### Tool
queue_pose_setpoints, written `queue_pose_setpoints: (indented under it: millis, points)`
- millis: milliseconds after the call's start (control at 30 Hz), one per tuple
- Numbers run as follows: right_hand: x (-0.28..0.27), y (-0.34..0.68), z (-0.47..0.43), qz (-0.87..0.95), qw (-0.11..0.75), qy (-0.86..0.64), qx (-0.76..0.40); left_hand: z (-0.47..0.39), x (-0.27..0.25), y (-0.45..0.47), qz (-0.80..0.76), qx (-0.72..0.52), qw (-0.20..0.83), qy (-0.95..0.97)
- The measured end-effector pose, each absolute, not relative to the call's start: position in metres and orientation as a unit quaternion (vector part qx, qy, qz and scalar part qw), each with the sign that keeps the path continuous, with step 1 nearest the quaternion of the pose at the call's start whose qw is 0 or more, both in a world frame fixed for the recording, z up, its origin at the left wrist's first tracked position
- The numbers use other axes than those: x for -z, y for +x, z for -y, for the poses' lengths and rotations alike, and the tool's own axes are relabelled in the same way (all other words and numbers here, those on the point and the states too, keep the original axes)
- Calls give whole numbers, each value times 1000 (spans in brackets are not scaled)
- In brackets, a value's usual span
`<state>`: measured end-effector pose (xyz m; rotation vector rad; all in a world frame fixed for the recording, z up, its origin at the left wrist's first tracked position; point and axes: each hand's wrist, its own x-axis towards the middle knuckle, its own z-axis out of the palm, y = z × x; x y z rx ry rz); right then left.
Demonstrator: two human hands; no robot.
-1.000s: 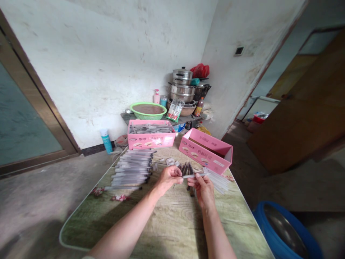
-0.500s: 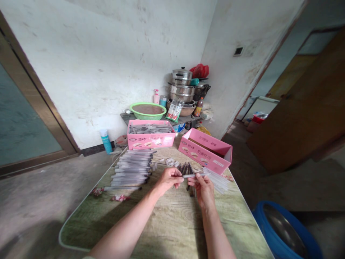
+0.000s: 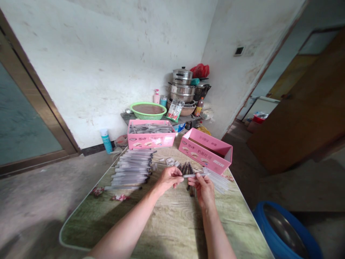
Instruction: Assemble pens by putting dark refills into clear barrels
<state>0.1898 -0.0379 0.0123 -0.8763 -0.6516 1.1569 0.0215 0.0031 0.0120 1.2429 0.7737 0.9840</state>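
Both my hands hold one pen point(image 3: 192, 175) level above the table. My left hand point(image 3: 171, 177) pinches its dark left end, and my right hand point(image 3: 202, 185) grips the pale barrel near the other end. Under and behind my hands lie several dark pen parts point(image 3: 185, 167), partly hidden by my fingers. Clear tubes point(image 3: 217, 180) lie fanned out beyond my right hand. To the left is a long row of pens point(image 3: 133, 167) with dark tips pointing right. Small whitish pieces point(image 3: 170, 161) are scattered just behind my left hand.
A pink box point(image 3: 151, 139) full of pens stands at the table's back edge, with another pink box point(image 3: 205, 151) angled to its right. Behind them are a green basin point(image 3: 148, 114) and stacked pots point(image 3: 182, 88). A blue tub point(image 3: 285, 230) sits at right.
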Motion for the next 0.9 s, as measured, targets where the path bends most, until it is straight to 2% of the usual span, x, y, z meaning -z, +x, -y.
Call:
queue_pose_setpoints:
  millis: [233, 633, 767, 900]
  points:
    - [-13, 189, 38, 293, 697, -394, -522, -1, -13, 21, -360, -385, 624, 577]
    - [-10, 192, 37, 291, 695, -395, -526, -5, -12, 19, -346, -421, 607, 578]
    - [-8, 200, 35, 261, 714, -391, -520, -20, -10, 7, -433, -552, 487, 520]
    - [-6, 203, 35, 267, 723, -381, -511, -30, -5, -11, -501, -584, 370, 521]
